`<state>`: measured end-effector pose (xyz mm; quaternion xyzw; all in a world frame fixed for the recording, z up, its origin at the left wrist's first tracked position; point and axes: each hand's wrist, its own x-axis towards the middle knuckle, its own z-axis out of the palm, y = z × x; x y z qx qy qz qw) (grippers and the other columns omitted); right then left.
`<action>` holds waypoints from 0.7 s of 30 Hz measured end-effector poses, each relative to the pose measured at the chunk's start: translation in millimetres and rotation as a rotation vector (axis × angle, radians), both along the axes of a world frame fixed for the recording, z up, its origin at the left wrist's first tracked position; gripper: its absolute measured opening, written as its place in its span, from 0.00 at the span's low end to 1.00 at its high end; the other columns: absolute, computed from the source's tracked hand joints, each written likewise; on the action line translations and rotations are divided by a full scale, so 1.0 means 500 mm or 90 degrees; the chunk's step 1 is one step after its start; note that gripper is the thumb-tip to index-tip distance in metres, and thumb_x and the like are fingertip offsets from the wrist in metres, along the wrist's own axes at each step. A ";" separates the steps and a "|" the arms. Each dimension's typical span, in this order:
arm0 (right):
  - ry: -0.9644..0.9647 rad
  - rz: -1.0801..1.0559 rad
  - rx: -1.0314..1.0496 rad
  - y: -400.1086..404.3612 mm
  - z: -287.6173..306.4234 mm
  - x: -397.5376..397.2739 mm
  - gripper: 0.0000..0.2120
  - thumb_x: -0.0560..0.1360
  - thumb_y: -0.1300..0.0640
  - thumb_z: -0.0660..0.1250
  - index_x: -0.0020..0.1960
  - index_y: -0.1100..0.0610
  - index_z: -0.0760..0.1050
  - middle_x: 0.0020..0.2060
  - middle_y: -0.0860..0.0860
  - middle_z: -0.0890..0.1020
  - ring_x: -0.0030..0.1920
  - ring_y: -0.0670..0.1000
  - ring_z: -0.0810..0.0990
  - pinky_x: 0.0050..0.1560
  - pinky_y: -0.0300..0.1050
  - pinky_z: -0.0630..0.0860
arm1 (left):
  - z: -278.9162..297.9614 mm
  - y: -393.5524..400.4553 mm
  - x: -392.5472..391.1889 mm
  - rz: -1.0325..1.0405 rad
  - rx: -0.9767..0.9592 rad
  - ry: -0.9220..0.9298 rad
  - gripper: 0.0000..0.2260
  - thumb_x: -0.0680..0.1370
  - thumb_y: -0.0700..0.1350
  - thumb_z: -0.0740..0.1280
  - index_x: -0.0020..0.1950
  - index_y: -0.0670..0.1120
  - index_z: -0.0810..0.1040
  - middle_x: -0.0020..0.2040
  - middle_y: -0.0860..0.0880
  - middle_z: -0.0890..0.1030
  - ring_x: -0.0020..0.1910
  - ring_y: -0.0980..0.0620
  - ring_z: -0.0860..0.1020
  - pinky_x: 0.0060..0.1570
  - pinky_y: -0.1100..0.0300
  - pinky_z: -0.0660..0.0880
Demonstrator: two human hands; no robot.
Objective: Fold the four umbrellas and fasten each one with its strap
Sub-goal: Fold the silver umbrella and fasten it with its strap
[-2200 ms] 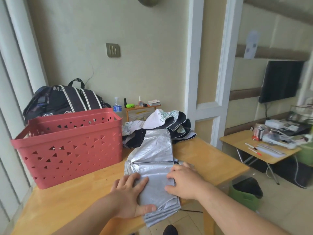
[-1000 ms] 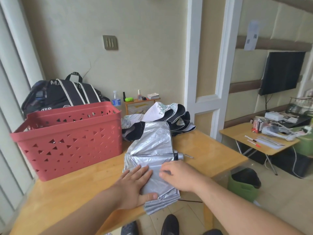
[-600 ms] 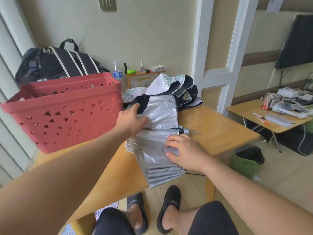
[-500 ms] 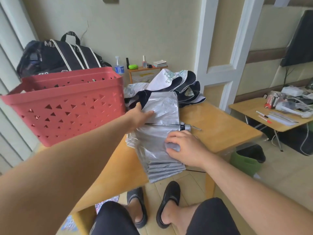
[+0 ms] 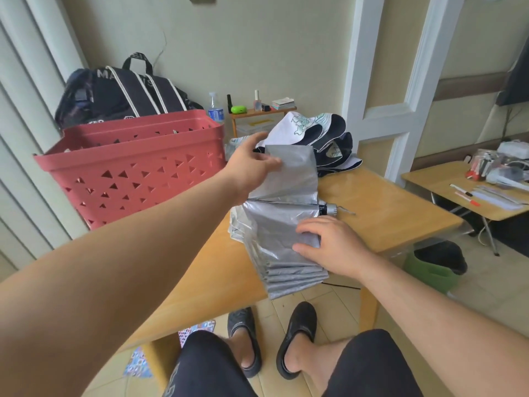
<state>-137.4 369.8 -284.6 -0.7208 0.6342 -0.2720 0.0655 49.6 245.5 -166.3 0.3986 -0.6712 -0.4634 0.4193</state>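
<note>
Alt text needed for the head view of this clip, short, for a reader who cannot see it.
A person flattens a silver umbrella on a wooden table: the right hand presses its near folds and the left hand touches its far panel. A red basket stands to the left, and a white and navy umbrella lies behind.

Black bag [image 5: 123, 93]: white letters "MA" near top; "TER" lower left; rest hidden.

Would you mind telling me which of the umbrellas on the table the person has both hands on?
The silver umbrella nearest the person: the left hand touches its far panel and the right hand presses its near pleats. The white and navy umbrella behind it lies untouched.
</note>
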 end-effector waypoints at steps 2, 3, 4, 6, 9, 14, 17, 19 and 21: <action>-0.121 -0.017 -0.003 0.010 0.018 -0.002 0.17 0.75 0.38 0.72 0.59 0.44 0.84 0.57 0.38 0.84 0.59 0.38 0.79 0.64 0.41 0.74 | -0.002 0.019 0.004 -0.015 -0.017 -0.025 0.32 0.78 0.35 0.73 0.78 0.56 0.69 0.47 0.48 0.77 0.37 0.49 0.74 0.36 0.61 0.72; -0.184 -0.037 -0.023 0.012 0.033 -0.004 0.10 0.76 0.42 0.73 0.55 0.42 0.84 0.52 0.37 0.85 0.55 0.35 0.80 0.60 0.37 0.75 | -0.005 0.024 0.009 -0.020 -0.022 -0.038 0.33 0.77 0.34 0.72 0.78 0.57 0.70 0.48 0.48 0.77 0.37 0.48 0.72 0.35 0.61 0.71; -0.236 -0.067 -0.053 0.012 0.051 -0.007 0.04 0.77 0.45 0.74 0.51 0.41 0.83 0.48 0.36 0.85 0.51 0.33 0.80 0.56 0.34 0.75 | -0.008 0.028 0.014 -0.028 -0.024 -0.042 0.34 0.76 0.33 0.71 0.77 0.59 0.71 0.51 0.47 0.78 0.39 0.47 0.72 0.37 0.60 0.71; -0.285 -0.132 -0.125 0.000 0.086 -0.012 0.05 0.77 0.51 0.74 0.50 0.41 0.83 0.46 0.37 0.84 0.48 0.35 0.81 0.53 0.34 0.76 | -0.013 0.035 0.026 -0.036 -0.027 -0.040 0.33 0.75 0.35 0.71 0.75 0.60 0.73 0.56 0.45 0.81 0.45 0.47 0.79 0.45 0.58 0.75; -0.313 -0.154 -0.134 -0.030 0.138 -0.012 0.17 0.77 0.54 0.73 0.64 0.43 0.78 0.53 0.41 0.81 0.49 0.43 0.80 0.52 0.41 0.78 | -0.016 0.045 0.035 -0.023 -0.048 -0.042 0.27 0.76 0.42 0.74 0.72 0.59 0.76 0.51 0.46 0.82 0.49 0.48 0.82 0.53 0.54 0.79; -0.374 -0.073 -0.015 -0.054 0.181 0.012 0.32 0.77 0.63 0.71 0.77 0.43 0.68 0.57 0.48 0.81 0.47 0.45 0.81 0.50 0.43 0.80 | -0.025 0.058 0.044 -0.005 -0.101 -0.059 0.18 0.78 0.49 0.75 0.67 0.57 0.81 0.35 0.54 0.68 0.33 0.55 0.69 0.41 0.59 0.69; -0.361 -0.071 -0.024 -0.054 0.191 0.013 0.33 0.75 0.65 0.73 0.75 0.44 0.70 0.55 0.48 0.81 0.48 0.46 0.81 0.52 0.45 0.81 | -0.025 0.074 0.054 -0.003 -0.109 -0.050 0.15 0.78 0.52 0.76 0.64 0.58 0.82 0.42 0.50 0.74 0.41 0.53 0.74 0.46 0.59 0.74; -0.355 -0.067 -0.048 -0.050 0.198 0.014 0.33 0.74 0.66 0.74 0.73 0.43 0.72 0.55 0.45 0.79 0.48 0.41 0.78 0.50 0.36 0.77 | -0.026 0.080 0.061 0.003 -0.113 -0.042 0.15 0.77 0.51 0.77 0.63 0.57 0.82 0.42 0.49 0.75 0.40 0.55 0.75 0.45 0.62 0.75; -0.361 -0.065 -0.059 -0.047 0.202 0.019 0.30 0.73 0.67 0.75 0.68 0.43 0.75 0.52 0.44 0.81 0.48 0.40 0.78 0.50 0.33 0.74 | -0.029 0.092 0.066 -0.004 -0.123 -0.047 0.17 0.76 0.46 0.78 0.64 0.55 0.82 0.39 0.52 0.75 0.34 0.58 0.74 0.39 0.63 0.74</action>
